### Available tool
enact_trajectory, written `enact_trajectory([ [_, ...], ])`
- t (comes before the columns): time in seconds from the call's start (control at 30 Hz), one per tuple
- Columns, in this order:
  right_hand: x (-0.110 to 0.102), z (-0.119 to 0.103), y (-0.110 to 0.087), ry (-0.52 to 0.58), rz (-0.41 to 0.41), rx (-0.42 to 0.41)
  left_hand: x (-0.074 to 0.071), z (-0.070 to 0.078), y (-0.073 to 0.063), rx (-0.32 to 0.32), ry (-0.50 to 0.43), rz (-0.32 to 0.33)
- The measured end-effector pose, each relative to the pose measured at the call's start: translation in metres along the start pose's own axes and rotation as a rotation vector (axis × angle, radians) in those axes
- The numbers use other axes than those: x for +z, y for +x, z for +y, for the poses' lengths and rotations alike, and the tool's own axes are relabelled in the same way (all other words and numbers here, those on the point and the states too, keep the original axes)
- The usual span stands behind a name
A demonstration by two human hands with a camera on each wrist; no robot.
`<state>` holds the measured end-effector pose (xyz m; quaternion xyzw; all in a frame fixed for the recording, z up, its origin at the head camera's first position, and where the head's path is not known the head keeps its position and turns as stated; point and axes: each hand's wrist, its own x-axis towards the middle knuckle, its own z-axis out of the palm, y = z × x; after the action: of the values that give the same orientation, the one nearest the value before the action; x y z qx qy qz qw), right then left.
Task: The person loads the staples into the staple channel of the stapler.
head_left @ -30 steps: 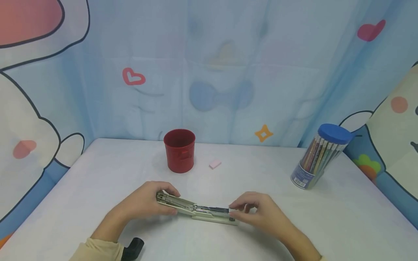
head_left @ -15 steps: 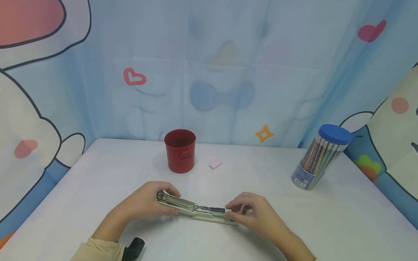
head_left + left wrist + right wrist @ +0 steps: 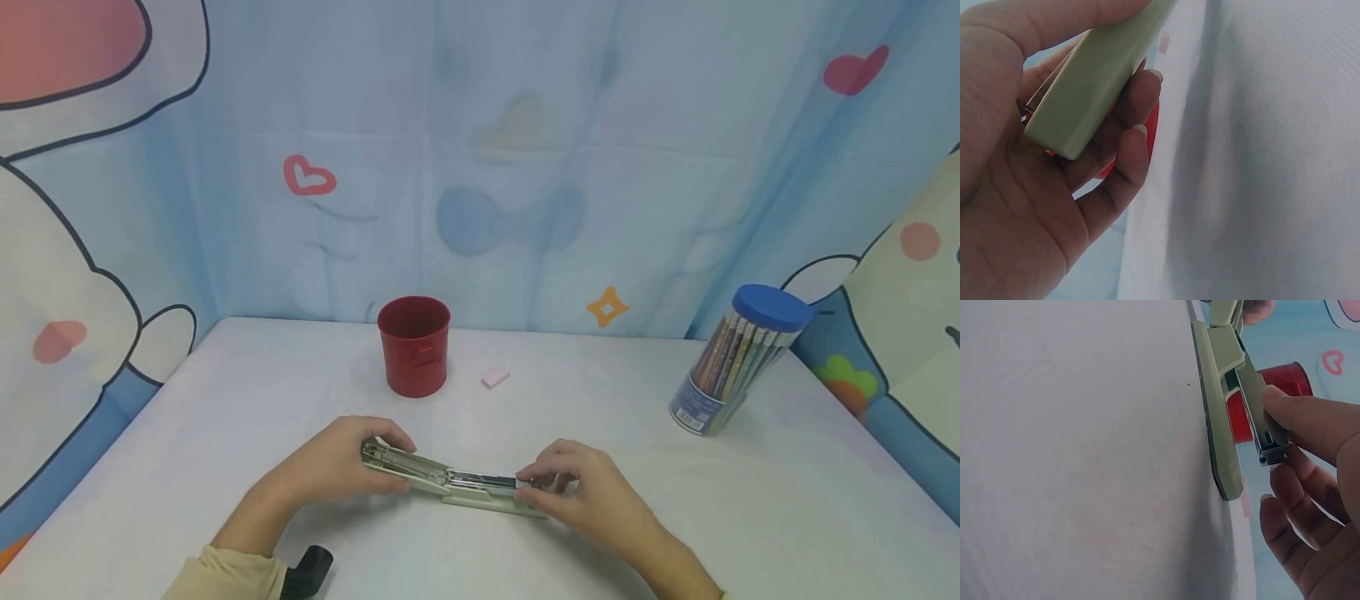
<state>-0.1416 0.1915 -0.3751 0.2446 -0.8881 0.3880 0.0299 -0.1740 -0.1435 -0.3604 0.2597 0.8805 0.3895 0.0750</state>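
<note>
A pale green stapler point(image 3: 487, 502) lies opened out flat over the table, its top cover swung back to the left and its metal magazine point(image 3: 1254, 403) exposed. My left hand point(image 3: 347, 462) grips the swung-back cover, thumb on the near side and fingers on the far side. In the left wrist view the cover point(image 3: 1082, 94) sits between thumb and fingers, its rounded end toward the palm. My right hand point(image 3: 588, 492) pinches the magazine near its free end, thumb on one side, fingertips at the other. The right wrist view shows a gap between magazine and base point(image 3: 1216, 419).
A red bucket-shaped cup point(image 3: 415, 358) stands behind the stapler, with a small pink eraser point(image 3: 495, 378) to its right. At the back right is a clear tub of pencils point(image 3: 731, 367) with a blue lid. A printed blue curtain point(image 3: 510, 167) hangs behind the white table point(image 3: 225, 392).
My right hand has slid slightly left along the magazine, mostly in the first half second. My left hand and the stapler have stayed nearly still.
</note>
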Motion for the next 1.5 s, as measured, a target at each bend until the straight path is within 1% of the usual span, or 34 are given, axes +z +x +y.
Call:
enact_trajectory([
  [0.17,0.001,-0.001,0.000,-0.017,0.019,-0.017,0.000,-0.001,0.000,0.012,0.006,0.002],
  [0.4,0.001,-0.003,0.001,-0.036,0.003,0.043,0.000,0.001,0.001,0.003,0.001,-0.002],
  [0.5,0.002,-0.003,0.002,-0.040,-0.001,0.047,-0.001,0.002,0.001,-0.001,-0.004,-0.002],
  [0.63,0.002,-0.002,0.001,-0.021,-0.006,0.043,-0.001,0.002,0.001,0.008,-0.005,-0.005],
  [0.77,0.000,0.002,0.001,0.018,-0.016,0.057,-0.002,0.001,0.001,0.014,-0.007,-0.006],
  [0.87,-0.005,0.008,0.000,0.035,-0.035,0.091,-0.002,0.001,0.001,0.014,-0.003,-0.005],
  [1.0,-0.013,0.016,-0.001,0.024,-0.075,0.174,-0.003,0.000,0.001,0.011,-0.004,-0.005],
  [1.1,-0.017,0.021,-0.002,0.033,-0.111,0.220,-0.003,0.001,0.000,0.008,-0.010,-0.009],
  [1.2,-0.019,0.025,-0.002,0.054,-0.132,0.231,-0.005,0.000,-0.002,-0.004,-0.009,-0.014],
  [1.33,-0.020,0.028,-0.003,0.063,-0.129,0.214,-0.010,-0.001,-0.004,-0.029,-0.004,-0.011],
  [1.5,-0.019,0.029,-0.003,0.060,-0.127,0.208,-0.019,-0.005,-0.007,-0.076,-0.044,-0.031],
])
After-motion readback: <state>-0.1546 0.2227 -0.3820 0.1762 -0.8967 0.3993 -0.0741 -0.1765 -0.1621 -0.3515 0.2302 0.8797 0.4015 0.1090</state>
